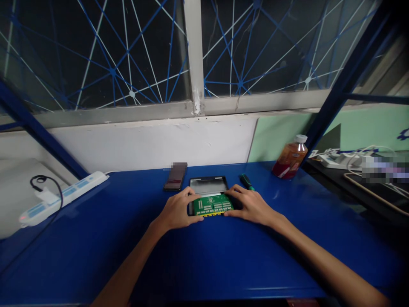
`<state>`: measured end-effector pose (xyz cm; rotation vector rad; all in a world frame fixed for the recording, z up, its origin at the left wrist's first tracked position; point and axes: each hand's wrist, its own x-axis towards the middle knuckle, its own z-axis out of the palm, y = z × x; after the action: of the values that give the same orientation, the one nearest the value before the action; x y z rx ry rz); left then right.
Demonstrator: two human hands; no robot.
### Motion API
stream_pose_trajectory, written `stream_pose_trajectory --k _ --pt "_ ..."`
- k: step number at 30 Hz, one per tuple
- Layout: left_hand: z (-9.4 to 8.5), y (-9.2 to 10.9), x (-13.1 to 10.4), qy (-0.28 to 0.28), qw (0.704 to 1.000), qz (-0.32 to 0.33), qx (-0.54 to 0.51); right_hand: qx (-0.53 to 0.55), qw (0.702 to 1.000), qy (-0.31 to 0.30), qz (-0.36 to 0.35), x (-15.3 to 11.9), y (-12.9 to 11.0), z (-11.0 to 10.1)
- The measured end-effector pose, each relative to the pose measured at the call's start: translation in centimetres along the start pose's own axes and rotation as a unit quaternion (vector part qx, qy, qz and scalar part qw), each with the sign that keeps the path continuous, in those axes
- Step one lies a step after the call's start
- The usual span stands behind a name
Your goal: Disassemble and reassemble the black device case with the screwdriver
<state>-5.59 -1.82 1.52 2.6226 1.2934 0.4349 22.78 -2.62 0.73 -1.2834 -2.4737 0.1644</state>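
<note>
A green circuit board (213,205) with a yellow strip along its near edge sits between my two hands over a dark case (208,185). My left hand (177,209) grips the board's left end, thumb at the near edge and fingers at the far side. At the right end, my right hand (248,205) pinches it the same way. The case's shiny silver inside shows beyond the board, and its near part is covered by board and fingers. Just past my right hand lies a green-and-black screwdriver (246,182), its tip out of sight.
A phone (175,177) lies on the blue table (204,260) behind my left hand. A drink bottle (289,157) stands at the back right. On the left is a white power strip (65,198) with a black cable. Cables and a white device (341,160) crowd the dark surface at right.
</note>
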Motion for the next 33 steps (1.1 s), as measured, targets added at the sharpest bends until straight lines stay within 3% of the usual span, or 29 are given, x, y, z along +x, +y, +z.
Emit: stream_pose_trajectory --k 22,27,30,33 --pt "0.1 -0.1 -0.1 0.017 0.998 0.021 0.051 -0.06 0.998 0.021 0.0 -0.1 -0.4 0.1" --pt "0.1 0.0 -0.1 0.016 0.999 0.026 0.039 0.004 0.996 0.082 0.04 0.0 0.3 -1.6" --pt "0.3 0.1 -0.1 0.022 0.999 0.033 0.034 0.099 0.988 0.102 0.065 0.0 1.4 -2.8" --pt "0.4 0.1 0.0 0.031 0.998 0.036 0.031 0.12 0.98 0.131 0.094 0.1 2.8 -3.3"
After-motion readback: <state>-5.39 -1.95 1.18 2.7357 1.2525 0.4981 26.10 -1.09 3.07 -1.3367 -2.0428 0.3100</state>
